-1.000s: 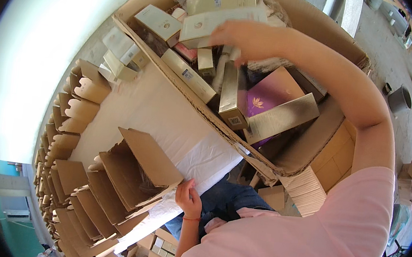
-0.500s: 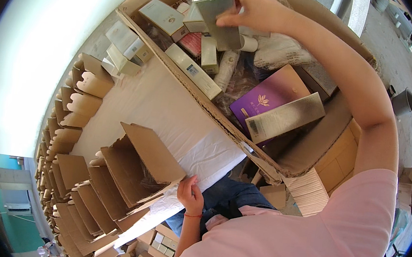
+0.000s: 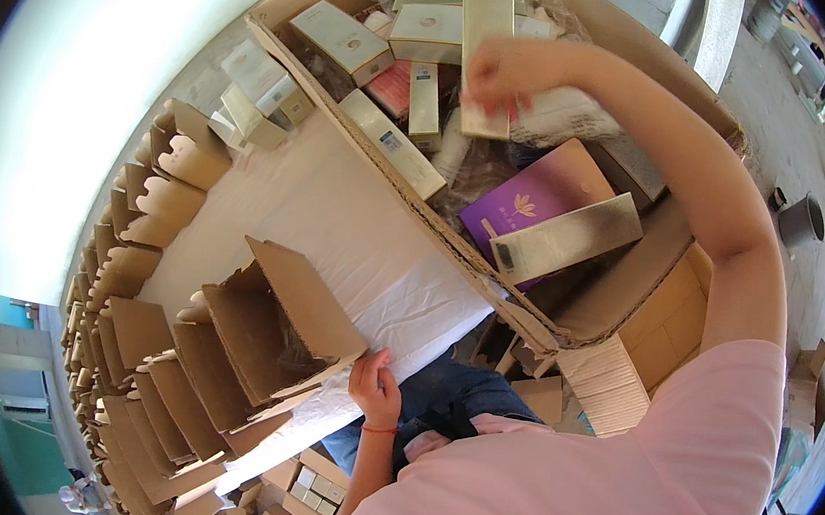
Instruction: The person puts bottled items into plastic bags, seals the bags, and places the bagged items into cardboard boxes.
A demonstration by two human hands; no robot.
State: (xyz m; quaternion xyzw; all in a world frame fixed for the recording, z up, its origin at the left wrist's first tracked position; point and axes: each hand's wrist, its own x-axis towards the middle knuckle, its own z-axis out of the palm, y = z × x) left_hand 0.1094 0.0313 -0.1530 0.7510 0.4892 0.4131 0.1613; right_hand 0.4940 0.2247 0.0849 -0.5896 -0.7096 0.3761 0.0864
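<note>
Beside the white-covered worktop (image 3: 337, 209), a large carton (image 3: 654, 62) is holding a jumble of boxes, so much of its load seems to be waiting. Rows of brown cartons (image 3: 154, 421) are standing open at the left, apparently made ready; the nearest carton (image 3: 308, 297) is showing no gold box inside. Within the large carton, a purple box (image 3: 546, 186) is lying beneath a slanting gold box (image 3: 571, 236), near a tall pale-gold box (image 3: 488, 14). Over that one the right hand (image 3: 497, 70) is curling, blur hiding its grip; the left hand (image 3: 376, 390) is bending half-closed against the nearest carton's corner, whether pinching I cannot tell.
</note>
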